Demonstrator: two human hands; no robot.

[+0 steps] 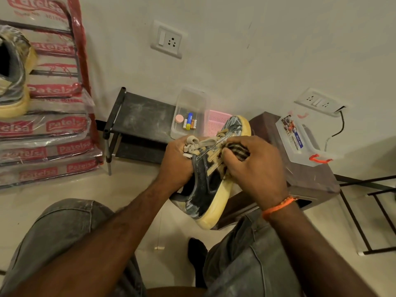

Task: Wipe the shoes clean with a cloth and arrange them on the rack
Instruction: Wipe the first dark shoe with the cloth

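Between the knees, from the head camera, a dark sneaker is held in the air on its side, toe pointing away toward the low black rack. The left hand curls round the tongue and bunched beige laces, steadying the shoe. The right hand grips a wadded striped cloth and presses it against the upper near the eyelets. The shoe looks light enough for one hand; its upper seems soft and matte with a scuffed sheen, so it would likely give under pressure, while the thick yellowed rubber sole looks firm and is probably the surer place to hold. The laces are loose and floppy, a poor anchor. The cloth looks thin and limp. A matching shoe sits at the left edge on stacked plastic-wrapped packs, not on the rack.
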